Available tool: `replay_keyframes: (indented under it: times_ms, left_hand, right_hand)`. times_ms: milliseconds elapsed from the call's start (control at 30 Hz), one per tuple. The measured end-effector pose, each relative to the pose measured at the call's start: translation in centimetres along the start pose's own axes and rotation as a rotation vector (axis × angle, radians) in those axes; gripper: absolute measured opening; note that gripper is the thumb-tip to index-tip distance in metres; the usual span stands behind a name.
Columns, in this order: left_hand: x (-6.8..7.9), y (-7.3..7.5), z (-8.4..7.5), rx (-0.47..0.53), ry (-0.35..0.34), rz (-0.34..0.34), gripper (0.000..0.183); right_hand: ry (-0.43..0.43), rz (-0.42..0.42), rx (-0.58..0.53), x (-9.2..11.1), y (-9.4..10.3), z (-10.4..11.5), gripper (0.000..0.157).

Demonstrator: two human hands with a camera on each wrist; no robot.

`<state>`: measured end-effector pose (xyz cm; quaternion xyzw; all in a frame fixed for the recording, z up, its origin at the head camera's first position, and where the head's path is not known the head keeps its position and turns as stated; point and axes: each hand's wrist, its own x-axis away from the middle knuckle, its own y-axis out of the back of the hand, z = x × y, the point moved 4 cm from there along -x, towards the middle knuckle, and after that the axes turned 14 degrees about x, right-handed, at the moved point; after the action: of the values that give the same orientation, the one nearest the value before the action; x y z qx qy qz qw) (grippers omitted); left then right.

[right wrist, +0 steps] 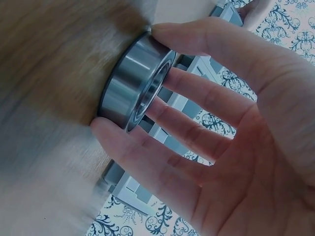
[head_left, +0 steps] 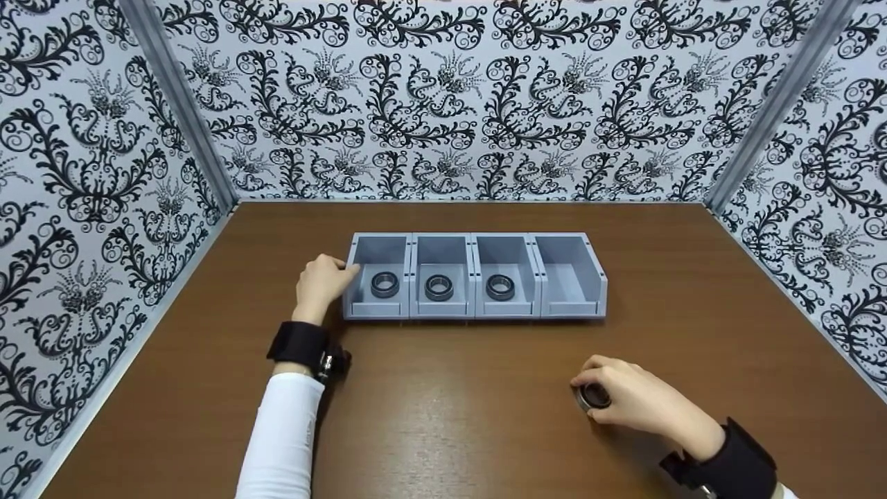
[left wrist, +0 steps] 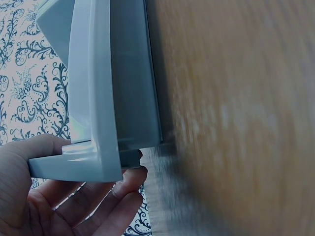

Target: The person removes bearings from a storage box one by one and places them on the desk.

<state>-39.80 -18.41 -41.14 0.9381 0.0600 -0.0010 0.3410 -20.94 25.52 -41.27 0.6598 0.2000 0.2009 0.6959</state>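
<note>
1. Head view: the right hand point(head_left: 627, 395) holds a bearing point(right wrist: 133, 78) over the right part of the worktop point(head_left: 443, 388), well apart from its back edge.
2. Right wrist view shows the thumb and one finger pinching the bearing's shiny outer rim from opposite sides; whether it touches the worktop, I cannot tell.
3. A row of four grey bins point(head_left: 443, 312) stands nearer the worktop's back edge, about midway between its left and right edges.
4. At the row's left end, the left hand point(head_left: 326, 281) grips the outer side wall, with the wall between thumb and fingers.
5. Counting from the left, the first bin contains the first ring point(head_left: 384, 294), the second bin the second ring point(head_left: 438, 297), and the third bin the third ring point(head_left: 499, 297), all lying flat.
6. Black straps point(head_left: 301, 343) circle both wrists; patterned panels point(head_left: 450, 104) rise along the worktop's back, left and right edges.
</note>
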Motion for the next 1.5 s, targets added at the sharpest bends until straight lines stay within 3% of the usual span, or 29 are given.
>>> replay_keyframes:
  times_ms: [800,1500]
  left_hand:
    - [0.0,-0.2,0.0,0.003,-0.002,0.002,0.046]
    - [0.0,-0.1,0.1,0.012,0.007,0.01,0.047]
  right_hand:
    - [0.003,-0.014,0.036,0.3,0.2,0.2,0.036]
    - [-0.003,-0.106,0.075,0.2,2.3,0.7,0.033]
